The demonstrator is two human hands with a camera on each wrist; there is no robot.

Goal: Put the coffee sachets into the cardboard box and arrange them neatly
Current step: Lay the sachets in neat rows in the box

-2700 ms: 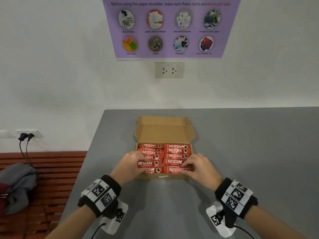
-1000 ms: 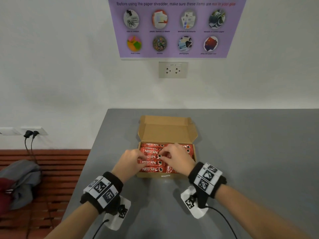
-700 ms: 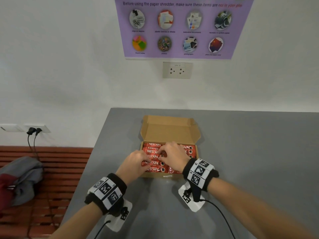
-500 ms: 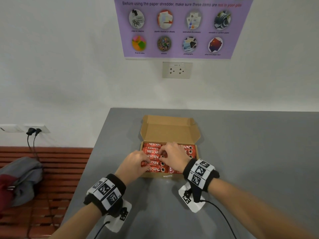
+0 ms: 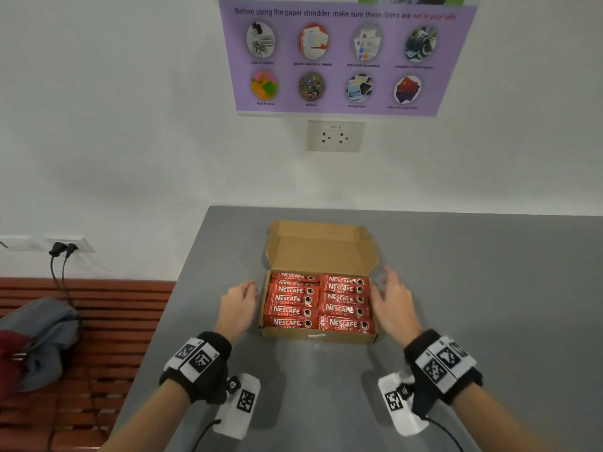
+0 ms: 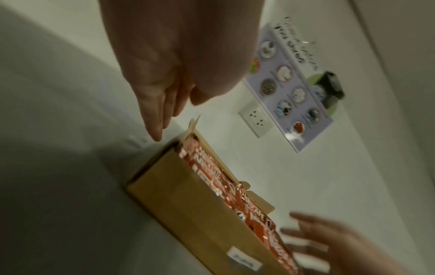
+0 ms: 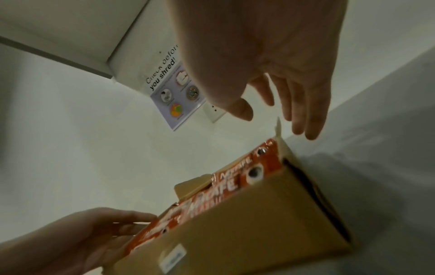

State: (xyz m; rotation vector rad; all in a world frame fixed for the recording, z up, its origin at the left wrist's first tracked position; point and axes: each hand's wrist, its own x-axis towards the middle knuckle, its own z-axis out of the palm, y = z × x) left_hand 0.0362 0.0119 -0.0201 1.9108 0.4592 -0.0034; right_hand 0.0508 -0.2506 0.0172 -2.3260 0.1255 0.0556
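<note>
An open cardboard box (image 5: 318, 336) stands on the grey table, its lid (image 5: 321, 247) tipped back. Red Nescafe coffee sachets (image 5: 318, 301) fill it in two tidy columns. My left hand (image 5: 239, 301) hovers just left of the box with straight fingers, holding nothing. My right hand (image 5: 391, 296) mirrors it on the right side, fingers spread and empty. The left wrist view shows the box (image 6: 188, 201), sachets (image 6: 212, 178) and left fingers (image 6: 155, 115) apart from the box corner. In the right wrist view the right fingers (image 7: 303, 111) hang above the box (image 7: 247, 223).
The grey table (image 5: 489, 288) meets a white wall with a socket (image 5: 335, 136) and a purple poster (image 5: 346, 57). Left of the table is a wooden bench (image 5: 98, 337) with a grey bag (image 5: 42, 334). A wall socket with plugged cables (image 5: 62, 247) is at far left.
Both hands lifted off the sachets and moved apart to the two outer sides of the box. The sachets now lie uncovered in even rows.
</note>
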